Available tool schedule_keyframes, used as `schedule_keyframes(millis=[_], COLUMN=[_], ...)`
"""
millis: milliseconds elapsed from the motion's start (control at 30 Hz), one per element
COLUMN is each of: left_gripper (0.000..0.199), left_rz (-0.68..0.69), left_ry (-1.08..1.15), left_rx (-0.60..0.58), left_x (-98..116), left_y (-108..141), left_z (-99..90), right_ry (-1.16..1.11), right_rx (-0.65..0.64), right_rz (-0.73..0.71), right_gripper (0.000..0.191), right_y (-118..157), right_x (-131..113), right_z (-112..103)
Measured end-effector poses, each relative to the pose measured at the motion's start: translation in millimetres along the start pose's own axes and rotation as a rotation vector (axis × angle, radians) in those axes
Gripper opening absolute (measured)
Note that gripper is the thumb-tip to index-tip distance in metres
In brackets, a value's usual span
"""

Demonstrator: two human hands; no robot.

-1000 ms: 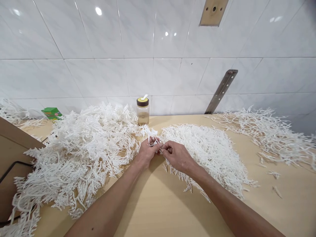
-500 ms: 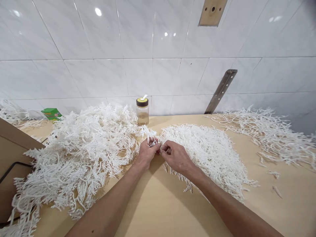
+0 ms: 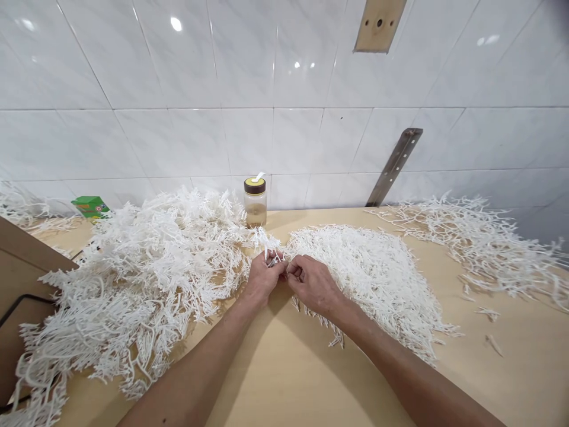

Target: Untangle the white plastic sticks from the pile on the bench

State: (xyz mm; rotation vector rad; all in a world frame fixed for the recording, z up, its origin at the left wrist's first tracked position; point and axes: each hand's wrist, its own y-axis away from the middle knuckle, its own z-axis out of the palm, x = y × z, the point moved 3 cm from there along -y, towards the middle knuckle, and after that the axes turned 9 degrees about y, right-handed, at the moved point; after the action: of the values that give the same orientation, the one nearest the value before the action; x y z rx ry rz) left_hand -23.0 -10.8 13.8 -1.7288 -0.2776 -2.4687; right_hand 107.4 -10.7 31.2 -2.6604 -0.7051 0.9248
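Note:
My left hand [image 3: 265,274] is closed around a white, finely branched sprig [image 3: 265,238], whose feathery tips stick up above the fingers. Right against it, my right hand [image 3: 311,281] pinches with thumb and forefinger at the lower end of what the left holds. What sits between those right fingertips is too small and covered to make out. To the left lies a big loose heap of long white branched sprigs [image 3: 164,267]. Under and beyond my right hand spreads a flatter pile of short white pieces [image 3: 368,267].
A jar [image 3: 255,204] with a dark and yellow lid stands behind the hands by the tiled wall. White strands [image 3: 484,243] lie at the right. At the left are a green box [image 3: 91,206] and a brown board [image 3: 26,267]. A metal bracket [image 3: 395,166] leans against the wall.
Both hands stay together in almost the same place, still working at the sprig. The whole view has shifted very slightly; the piles look unchanged.

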Motion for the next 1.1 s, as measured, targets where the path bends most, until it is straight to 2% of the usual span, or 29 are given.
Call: schedule_keyframes(millis=[167,300,467,533,600,700,800,933,1100], left_gripper=[0.024,0.021,0.019,0.019,0.020,0.023,0.028,0.028,0.027], left_rz=[0.011,0.010,0.088,0.108,0.098,0.072,0.070,0.065,0.050], left_ry=[0.020,0.001,-0.056,-0.052,-0.022,0.067,0.145,0.173,0.197], left_rx=[0.023,0.025,0.077,0.070,0.032,-0.001,-0.026,-0.048,-0.088], left_x=[-2.0,-5.2,-1.7,1.6,3.4,2.6,0.1,-1.1,-0.8], left_y=[-0.4,-1.0,-3.7,-4.9,-5.8,-6.5,-7.2,-6.7,-5.7], left_z=[-1.0,0.8,-5.3,-8.7,-10.2,-9.8,-7.7,-6.1,-5.6], right_ry=[0.076,0.184,0.198,0.138,0.094,0.128,0.227,0.222,0.099], right_rx=[-0.026,0.001,-0.017,-0.038,-0.032,0.022,0.092,0.141,0.069], right_rz=[-0.045,-0.163,-0.245,-0.236,-0.165,0.002,0.067,0.027,-0.105], right_gripper=[0.015,0.014,0.014,0.012,0.010,0.005,0.005,0.018,0.021], right_y=[1.9,3.7,9.8,11.9,11.6,7.3,2.9,1.4,2.6], right_x=[-2.0,-6.1,-21.6,-27.7,-27.6,-14.1,1.7,7.9,-2.2], right_z=[3.2,4.0,1.4,-0.5,-3.2,-9.1,-15.5,-19.8,-19.3])
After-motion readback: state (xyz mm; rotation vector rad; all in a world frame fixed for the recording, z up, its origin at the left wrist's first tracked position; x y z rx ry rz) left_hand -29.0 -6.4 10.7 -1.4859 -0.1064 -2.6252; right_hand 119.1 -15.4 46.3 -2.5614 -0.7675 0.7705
